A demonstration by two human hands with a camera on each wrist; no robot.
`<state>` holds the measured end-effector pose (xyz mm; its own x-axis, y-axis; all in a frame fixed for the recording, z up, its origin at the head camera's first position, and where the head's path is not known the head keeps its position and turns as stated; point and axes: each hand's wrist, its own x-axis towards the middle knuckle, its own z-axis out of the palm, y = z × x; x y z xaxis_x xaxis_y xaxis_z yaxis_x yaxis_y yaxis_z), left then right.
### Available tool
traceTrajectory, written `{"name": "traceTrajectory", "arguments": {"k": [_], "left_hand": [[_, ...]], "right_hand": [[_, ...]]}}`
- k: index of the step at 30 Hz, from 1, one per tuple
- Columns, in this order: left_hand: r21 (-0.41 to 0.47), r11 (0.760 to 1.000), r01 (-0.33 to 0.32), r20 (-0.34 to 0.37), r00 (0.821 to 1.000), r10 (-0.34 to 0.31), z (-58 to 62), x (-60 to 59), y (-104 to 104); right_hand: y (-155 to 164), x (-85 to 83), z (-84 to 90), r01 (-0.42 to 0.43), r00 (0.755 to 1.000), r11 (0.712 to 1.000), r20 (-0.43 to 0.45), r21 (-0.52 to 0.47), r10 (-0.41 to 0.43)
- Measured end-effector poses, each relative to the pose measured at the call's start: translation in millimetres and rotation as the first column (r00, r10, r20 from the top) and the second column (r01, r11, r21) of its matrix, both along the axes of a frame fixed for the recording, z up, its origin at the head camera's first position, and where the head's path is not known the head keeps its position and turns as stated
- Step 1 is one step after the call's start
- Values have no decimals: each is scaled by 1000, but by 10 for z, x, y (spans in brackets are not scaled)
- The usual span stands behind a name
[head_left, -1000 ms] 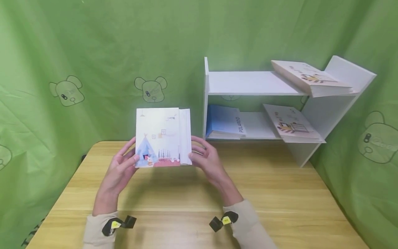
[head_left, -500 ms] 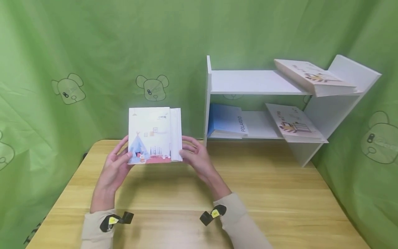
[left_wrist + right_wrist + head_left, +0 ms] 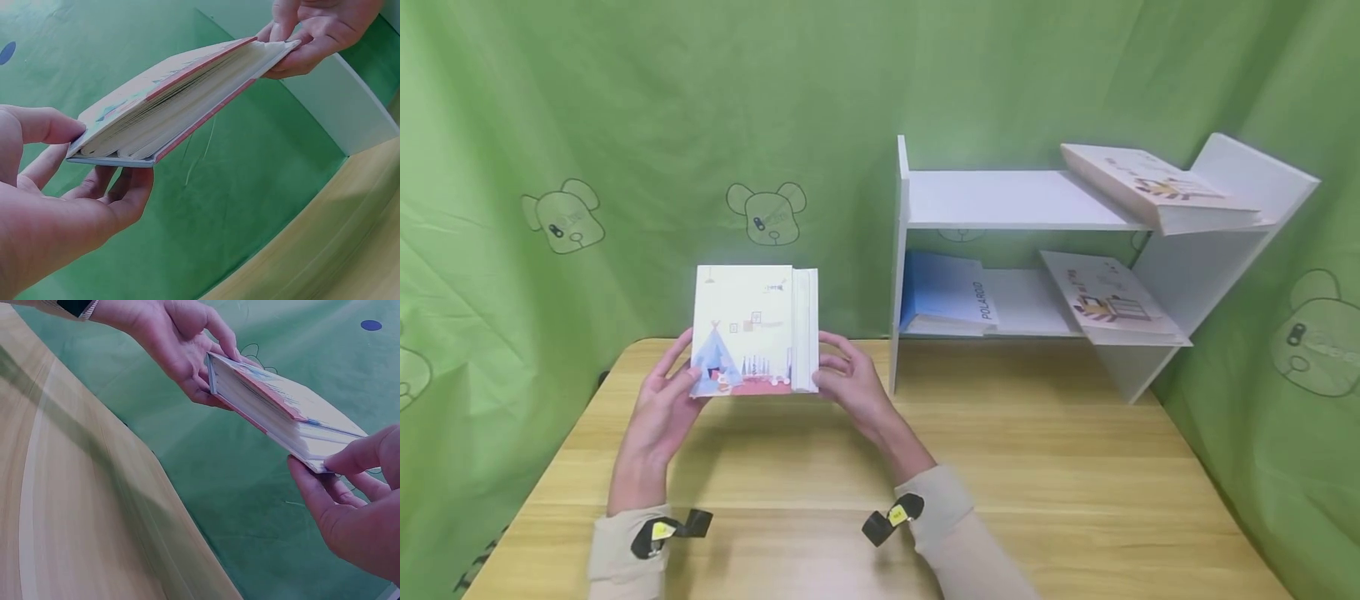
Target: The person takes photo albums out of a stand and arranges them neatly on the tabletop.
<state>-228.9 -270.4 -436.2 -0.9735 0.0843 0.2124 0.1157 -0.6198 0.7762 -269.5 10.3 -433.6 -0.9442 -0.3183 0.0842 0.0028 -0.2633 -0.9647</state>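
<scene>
Both hands hold a small picture book (image 3: 745, 332) upright above the far left of the wooden table (image 3: 1037, 467): the left hand (image 3: 658, 412) pinches its left edge, the right hand (image 3: 850, 392) its right. Green bear-print cloth (image 3: 625, 125) drapes the walls, and a white shelf (image 3: 1000, 200) holding more books stands at the right.

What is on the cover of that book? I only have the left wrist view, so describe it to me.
Observer: The book has a white cover with a blue tent above a pink strip.
Operator: Tell me where it is relative to the shelf.
Observer: It is held upright above the table, left of the white shelf.
Operator: List what the shelf holds.
Observer: A blue book marked POLAROID and an illustrated book on the lower level, another illustrated book on the upper level.
</scene>
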Motion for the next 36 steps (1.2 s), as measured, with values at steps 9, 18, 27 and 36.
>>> {"name": "traceTrajectory", "arguments": {"k": [9, 18, 27, 36], "left_hand": [[53, 998, 15, 26, 1000, -17, -61, -17, -86], [54, 998, 44, 33, 998, -46, -115, -41, -181], [43, 998, 46, 41, 998, -47, -179, -61, -263], [122, 992, 32, 116, 992, -46, -269, -67, -333]], "right_hand": [[-110, -27, -38, -31, 999, 999, 25, -12, 31], [-199, -70, -83, 19, 996, 1000, 89, -25, -16], [-315, -123, -197, 73, 986, 997, 154, -31, -67], [-446, -141, -300, 93, 977, 992, 199, -86, -74]]}}
